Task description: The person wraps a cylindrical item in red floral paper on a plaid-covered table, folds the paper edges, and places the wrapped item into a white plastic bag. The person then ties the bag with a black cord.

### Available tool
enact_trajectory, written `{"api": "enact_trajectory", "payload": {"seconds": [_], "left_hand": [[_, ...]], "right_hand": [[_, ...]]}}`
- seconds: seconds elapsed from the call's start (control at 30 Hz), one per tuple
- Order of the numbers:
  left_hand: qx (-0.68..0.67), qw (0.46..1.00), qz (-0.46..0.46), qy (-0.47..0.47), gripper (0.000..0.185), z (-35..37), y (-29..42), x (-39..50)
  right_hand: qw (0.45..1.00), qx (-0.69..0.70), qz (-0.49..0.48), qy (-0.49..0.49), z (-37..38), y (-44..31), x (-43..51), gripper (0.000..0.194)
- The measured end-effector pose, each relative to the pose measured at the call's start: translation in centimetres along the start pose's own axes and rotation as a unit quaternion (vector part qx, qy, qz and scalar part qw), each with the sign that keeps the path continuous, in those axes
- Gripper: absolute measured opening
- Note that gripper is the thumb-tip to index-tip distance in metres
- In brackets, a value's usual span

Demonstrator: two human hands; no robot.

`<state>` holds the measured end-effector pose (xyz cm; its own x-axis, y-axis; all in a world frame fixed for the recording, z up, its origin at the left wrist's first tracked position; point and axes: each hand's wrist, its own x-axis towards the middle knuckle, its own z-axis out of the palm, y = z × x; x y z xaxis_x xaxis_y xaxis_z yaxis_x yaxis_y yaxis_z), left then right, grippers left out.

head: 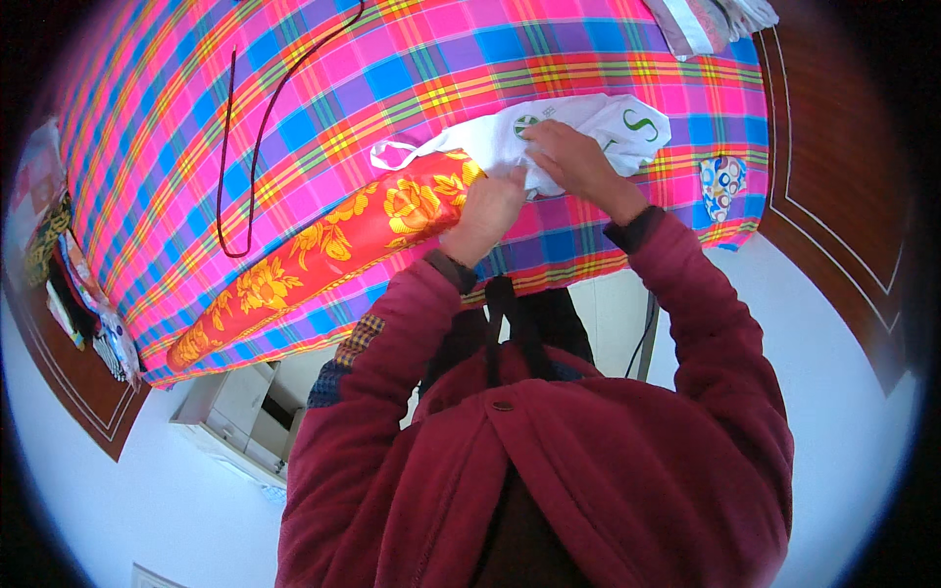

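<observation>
A long red roll with yellow flowers (pixel 323 239), seemingly fabric, lies slantwise along the near side of a plaid-covered bed. Its right end meets a crumpled white bag (pixel 507 121) bearing green print. My left hand (pixel 489 209) is closed over the roll's right end, its thumb near the bag's lower edge. On the bag rests my right hand (pixel 581 165), bent fingers and thumb pinching the white material. A loop of the bag, perhaps a handle, spreads left above the roll. My left palm and part of the roll's end are hidden.
A thin dark cord (pixel 253 158) lies looped on the plaid bedspread (pixel 412 70). A small patterned cloth item (pixel 723 187) is at the right edge, folded fabric (pixel 695 26) at the upper right. Piled cloths (pixel 84 309) stand left. Below is a pale cabinet (pixel 235 408).
</observation>
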<state>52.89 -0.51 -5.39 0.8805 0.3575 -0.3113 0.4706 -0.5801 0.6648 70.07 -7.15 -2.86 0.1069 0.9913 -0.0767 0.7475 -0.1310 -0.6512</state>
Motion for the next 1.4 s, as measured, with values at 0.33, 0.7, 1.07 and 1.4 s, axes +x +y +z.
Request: {"api": "enact_trajectory", "payload": {"seconds": [0.33,0.7,1.07,1.4], "left_hand": [[-0.252,0.957,-0.08,-0.118,0.031,0.1,-2.8,1.7],[-0.63,0.701,-0.322,-0.09,0.062,-2.2,-3.8,2.0],[-0.415,0.889,-0.187,-0.058,0.024,-2.2,-5.6,2.1],[-0.547,0.81,-0.199,-0.076,0.023,-1.7,-5.2,0.8]], "right_hand": [[0.97,-0.145,-0.004,-0.197,1.8,1.4,-0.1,0.015],[0.98,-0.198,0.034,0.004,-1.2,3.8,-2.7,0.08],[0.966,-0.1,0.176,0.161,-3.5,7.7,-1.5,0.062],[0.899,-0.073,0.411,0.132,-1.6,11.0,-1.8,0.055]]}}
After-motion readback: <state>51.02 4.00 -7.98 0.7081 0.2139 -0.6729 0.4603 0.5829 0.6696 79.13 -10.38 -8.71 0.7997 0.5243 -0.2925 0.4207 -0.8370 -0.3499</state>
